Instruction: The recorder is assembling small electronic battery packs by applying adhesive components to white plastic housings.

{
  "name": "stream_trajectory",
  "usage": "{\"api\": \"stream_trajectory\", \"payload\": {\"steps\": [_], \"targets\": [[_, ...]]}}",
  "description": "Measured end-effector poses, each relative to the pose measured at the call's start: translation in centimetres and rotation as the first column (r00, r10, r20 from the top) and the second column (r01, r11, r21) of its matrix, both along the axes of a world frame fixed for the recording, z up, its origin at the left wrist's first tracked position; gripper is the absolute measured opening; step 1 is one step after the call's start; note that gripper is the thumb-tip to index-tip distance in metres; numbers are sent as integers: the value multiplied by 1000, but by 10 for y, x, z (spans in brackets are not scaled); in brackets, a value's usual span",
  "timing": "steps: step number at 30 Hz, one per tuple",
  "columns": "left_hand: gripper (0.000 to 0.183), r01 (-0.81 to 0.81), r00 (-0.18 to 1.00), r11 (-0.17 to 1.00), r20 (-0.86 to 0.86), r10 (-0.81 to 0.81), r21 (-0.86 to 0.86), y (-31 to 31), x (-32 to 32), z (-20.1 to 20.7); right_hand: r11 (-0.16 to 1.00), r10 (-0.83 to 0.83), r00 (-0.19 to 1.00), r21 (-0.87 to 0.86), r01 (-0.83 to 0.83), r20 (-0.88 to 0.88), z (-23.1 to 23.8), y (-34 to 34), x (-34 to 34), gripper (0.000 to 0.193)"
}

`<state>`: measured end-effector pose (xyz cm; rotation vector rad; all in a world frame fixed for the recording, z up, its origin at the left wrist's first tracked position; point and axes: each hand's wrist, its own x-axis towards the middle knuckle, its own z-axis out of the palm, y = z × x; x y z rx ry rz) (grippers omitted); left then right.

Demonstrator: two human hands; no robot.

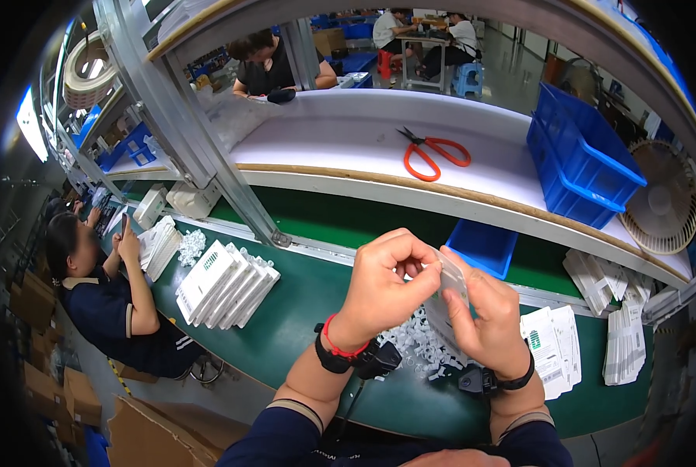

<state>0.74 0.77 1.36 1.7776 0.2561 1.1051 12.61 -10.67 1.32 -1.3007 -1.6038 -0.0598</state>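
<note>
The left hand (394, 286) and the right hand (488, 317) jointly hold a flat pale packet (439, 314) raised above the green tabletop (309, 307). The packet lies between the hands. The left hand is narrowed to a pinch, thumb and forefinger together at the upper left edge. The right hand grips the right side, its thumb laid across the near face and its fingers behind.

The packet is thin and smooth, whitish-grey, with a rounded upper end; whether it is card or plastic cannot be told. It is seen at a steep slant. Its long axis runs mainly up and down in view, the lower end leaning slightly right, towards loose white pieces (411, 344). These are small, irregular and apparently hard.

To the left, a leaning stack of white packs (227, 284) with green print rests on the tabletop; similar flat packs (552, 350) lie overlapped just right of the right hand. Beyond the hands sits a blue plastic tray (482, 247). Red-handled snips (433, 154) lie on the white shelf (324, 128).
</note>
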Motion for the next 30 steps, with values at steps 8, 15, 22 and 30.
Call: {"api": "stream_trajectory", "payload": {"steps": [8,15,22,30], "targets": [[8,-319,948,897,118,297,307,-23,4,-2,989,-146,979,49,140,144,4,-9,-10,52],[4,23,997,999,72,-20,-44,-13,-3,-2,989,-144,974,54,137,173,0,-11,-14,54],[9,-40,994,882,112,-15,470,-4,-22,20,982,179,978,-49,-185,-107,30,-29,-6,45],[12,14,999,807,24,-35,591,-16,-21,17,991,117,972,82,-102,-203,14,-25,2,17]]}}
